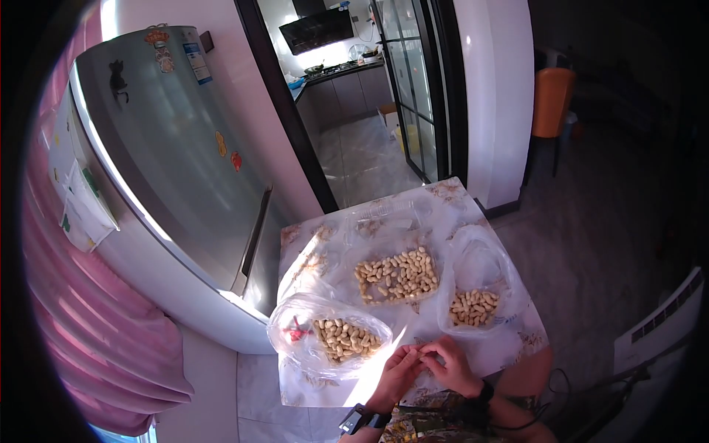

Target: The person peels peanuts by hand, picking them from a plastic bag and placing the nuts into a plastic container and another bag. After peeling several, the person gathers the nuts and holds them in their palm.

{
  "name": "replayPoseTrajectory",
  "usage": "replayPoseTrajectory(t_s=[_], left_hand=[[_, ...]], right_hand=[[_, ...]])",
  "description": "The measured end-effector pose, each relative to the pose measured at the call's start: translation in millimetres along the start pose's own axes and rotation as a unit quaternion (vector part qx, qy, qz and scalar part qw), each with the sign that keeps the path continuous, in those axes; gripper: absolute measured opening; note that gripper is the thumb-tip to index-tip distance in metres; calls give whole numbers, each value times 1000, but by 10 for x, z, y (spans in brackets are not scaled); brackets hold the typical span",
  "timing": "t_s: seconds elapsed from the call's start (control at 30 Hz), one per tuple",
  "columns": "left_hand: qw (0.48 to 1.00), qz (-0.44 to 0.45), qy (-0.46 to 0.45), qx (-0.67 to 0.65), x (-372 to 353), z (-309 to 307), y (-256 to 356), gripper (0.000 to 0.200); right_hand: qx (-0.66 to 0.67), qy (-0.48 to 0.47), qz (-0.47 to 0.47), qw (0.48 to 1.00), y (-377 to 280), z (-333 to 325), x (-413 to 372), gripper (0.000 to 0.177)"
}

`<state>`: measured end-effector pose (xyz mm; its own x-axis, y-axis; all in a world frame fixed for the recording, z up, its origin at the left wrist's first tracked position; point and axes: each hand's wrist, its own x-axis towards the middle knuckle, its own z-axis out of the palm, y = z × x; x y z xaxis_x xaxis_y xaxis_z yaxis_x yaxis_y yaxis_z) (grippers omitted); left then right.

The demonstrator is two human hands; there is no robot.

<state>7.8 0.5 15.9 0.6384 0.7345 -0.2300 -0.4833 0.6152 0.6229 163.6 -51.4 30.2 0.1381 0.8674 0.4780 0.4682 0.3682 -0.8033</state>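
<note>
My left hand (399, 371) and my right hand (452, 367) meet at the table's near edge, thumbs and fingers pinched together. Between the fingertips is a small pale thing that looks like a peanut, mostly covered by the fingers. Left of my hands lies an open clear plastic bag (289, 353) with unshelled peanuts (346, 340) and a red mark on it. Farther back, a clear plastic tray (360, 303) holds more peanuts (399, 275) in their shells. On the right, another thin plastic bag (476, 247) contains a smaller heap of peanuts (473, 307).
The table (528, 314) has a flowered cover, with a clear plastic container (384, 213) at its far side. A grey fridge (177, 162) stands to the left, beside a pink curtain (103, 325). Behind the table, a glass door (406, 88) opens onto a kitchen. An orange chair (552, 103) stands back right.
</note>
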Motion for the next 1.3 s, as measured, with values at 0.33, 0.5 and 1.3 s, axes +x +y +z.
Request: replayPoseTrajectory(t_s=[0.33,0.5,1.3], left_hand=[[998,13,24,56,13,-30,-60,22],[997,29,9,70,11,-13,-61,23],[992,38,36,119,14,80,-65,18]], right_hand=[[23,29,-6,999,6,-21,16,19],[41,28,13,999,22,-17,-1,19],[43,34,35,998,-26,-12,-1,15]])
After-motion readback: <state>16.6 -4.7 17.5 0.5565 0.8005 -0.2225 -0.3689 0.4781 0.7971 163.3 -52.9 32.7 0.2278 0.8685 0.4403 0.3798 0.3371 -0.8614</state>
